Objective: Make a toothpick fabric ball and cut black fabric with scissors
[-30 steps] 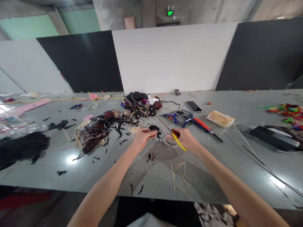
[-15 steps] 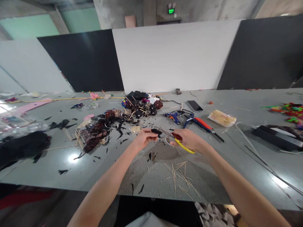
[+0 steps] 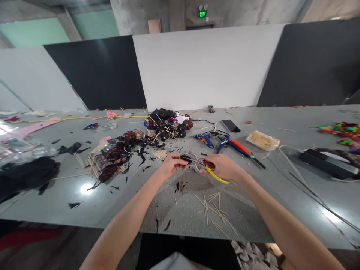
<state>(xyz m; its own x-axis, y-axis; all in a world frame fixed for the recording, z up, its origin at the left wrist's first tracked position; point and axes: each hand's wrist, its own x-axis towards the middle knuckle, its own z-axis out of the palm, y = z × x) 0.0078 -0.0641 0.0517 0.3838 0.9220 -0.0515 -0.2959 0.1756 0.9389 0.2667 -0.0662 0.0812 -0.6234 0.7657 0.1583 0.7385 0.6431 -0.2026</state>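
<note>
Over the middle of the table, my left hand (image 3: 172,165) pinches a small piece of black fabric (image 3: 186,159). Facing it from the right, my right hand (image 3: 221,167) is closed round a pair of scissors (image 3: 217,175) with yellow and red on the handles. Their blades point left and reach the black fabric. Behind the blades lies a pale ring (image 3: 191,154), partly hidden. Thin wooden sticks (image 3: 209,205) are scattered on the table in front of my hands, and small black scraps (image 3: 177,185) lie nearby.
Beyond my hands is a heap of stick-studded black balls (image 3: 168,129). Dark patterned fabric (image 3: 114,159) lies left. To the right are a blue glue gun (image 3: 206,139), a red-and-blue tool (image 3: 240,146), a phone (image 3: 231,126) and a yellowish packet (image 3: 263,140). A white panel (image 3: 208,67) stands behind.
My right hand and the scissors have shifted very slightly left, the blades now closer over the black fabric. The left hand stays nearly in place, still pinching it.
</note>
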